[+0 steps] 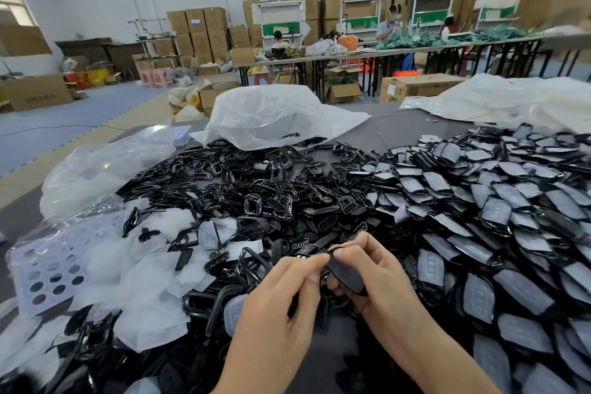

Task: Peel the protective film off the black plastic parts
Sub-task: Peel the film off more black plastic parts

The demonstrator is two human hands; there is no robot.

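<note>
Low in the centre of the frame I see both hands meeting over a table (393,131) heaped with black parts. My right hand (374,275) grasps one part (347,272); my left hand (287,294) pinches its upper end. Film-covered parts (499,201) fill the right side, peeled films (140,285) the lower left.

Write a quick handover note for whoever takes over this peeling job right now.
Right hand holds one black plastic part; left hand pinches at its upper edge, apparently starting the film.
Film-covered parts are heaped to the right.
Bare black frames fill the middle of the table.
Loose peeled film lies on the left.
Left to do: finish this part, then work through the large right-hand heap.
</note>
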